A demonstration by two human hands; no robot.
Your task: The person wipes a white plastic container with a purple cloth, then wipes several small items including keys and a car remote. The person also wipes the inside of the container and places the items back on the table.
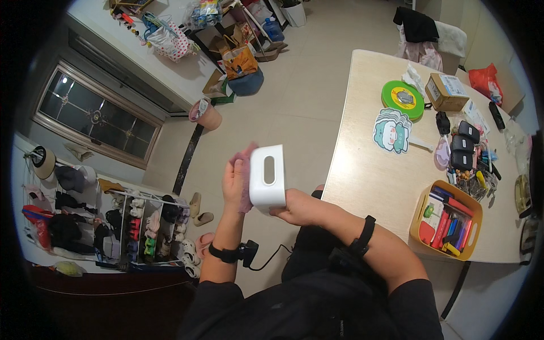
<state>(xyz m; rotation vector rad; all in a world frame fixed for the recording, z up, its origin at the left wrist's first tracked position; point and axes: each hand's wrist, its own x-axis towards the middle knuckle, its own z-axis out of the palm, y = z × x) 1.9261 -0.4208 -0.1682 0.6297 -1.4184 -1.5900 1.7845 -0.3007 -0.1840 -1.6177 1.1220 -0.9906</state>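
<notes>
Before me, over the floor left of the table, is a white plastic box [276, 193] with a long rounded slot in its face. My right hand [295, 207] grips its lower right edge. A pinkish-purple cloth [245, 182] lies between my left hand [233, 185] and the left side of the box; the left hand holds the cloth against that side. What is inside the box cannot be seen.
The light wood table [369, 178] stands at right, with a yellow basket [474, 246] of pens, a green round case [389, 100], a cardboard box [444, 100], bear-shaped cards [391, 131] and black cases [462, 152]. A pink bin [210, 119] and slippers [204, 219] are on the floor.
</notes>
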